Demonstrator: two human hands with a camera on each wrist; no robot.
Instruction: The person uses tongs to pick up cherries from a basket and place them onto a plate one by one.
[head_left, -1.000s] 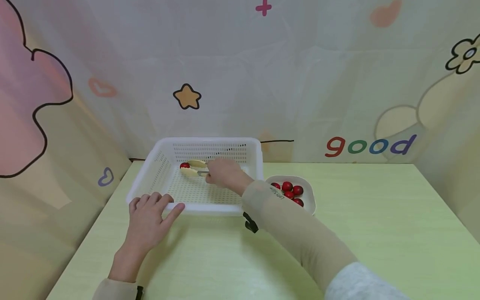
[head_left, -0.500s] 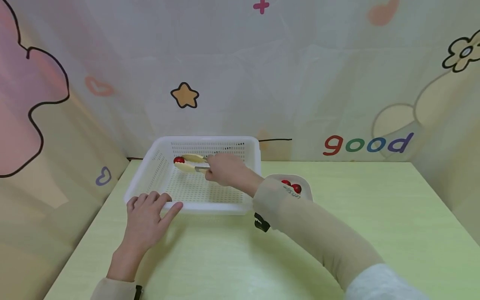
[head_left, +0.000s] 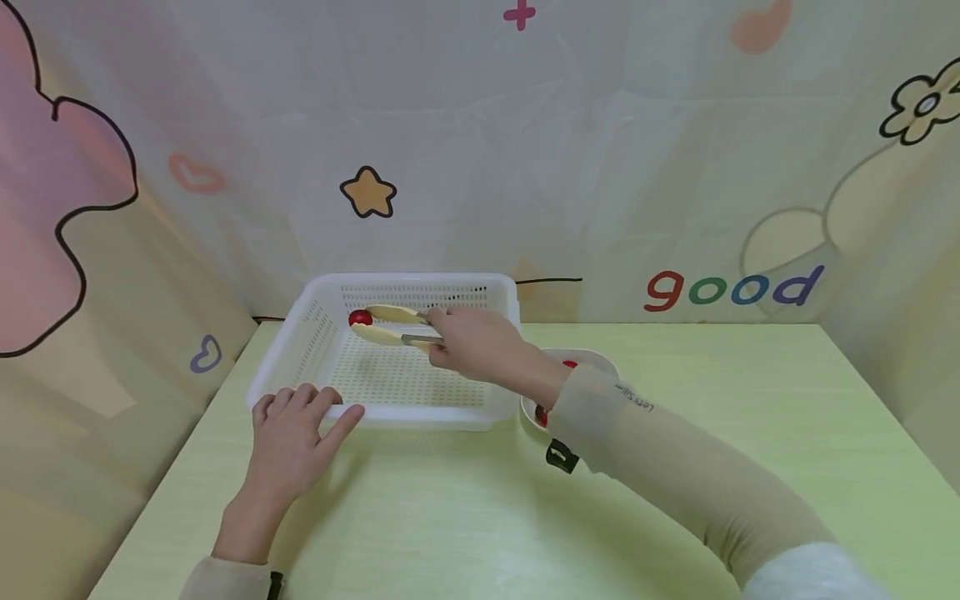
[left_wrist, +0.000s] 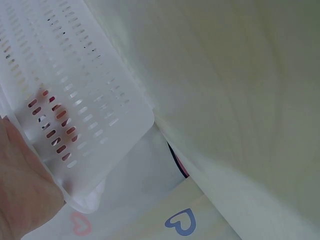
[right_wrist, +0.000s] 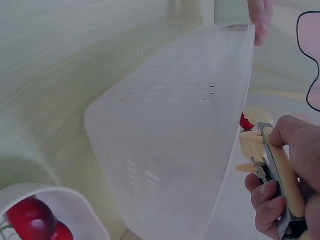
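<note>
A white perforated basket [head_left: 427,417] stands at the back of the table. My left hand [head_left: 292,442] grips its front rim near the left corner, thumb along the rim; its fingers show through the slots [left_wrist: 62,120] in the left wrist view. Over the basket, my right hand [head_left: 476,346] holds tongs [head_left: 381,335] with cream-coloured tips and metal arms. A red cherry [head_left: 360,317] sits at the tong tips; whether it is squeezed or touches the basket I cannot tell. Right of the basket, a white dish [head_left: 600,360] holds more cherries [right_wrist: 31,217], mostly hidden by my right forearm.
The pale green table [head_left: 720,375] extends to the right of the dish. A printed curtain [head_left: 637,167] hangs close behind the basket and along both sides.
My right forearm has swung to the right and now covers more of the dish. The tongs and cherry have shifted slightly towards the basket's back left. My left hand keeps its hold on the rim.
</note>
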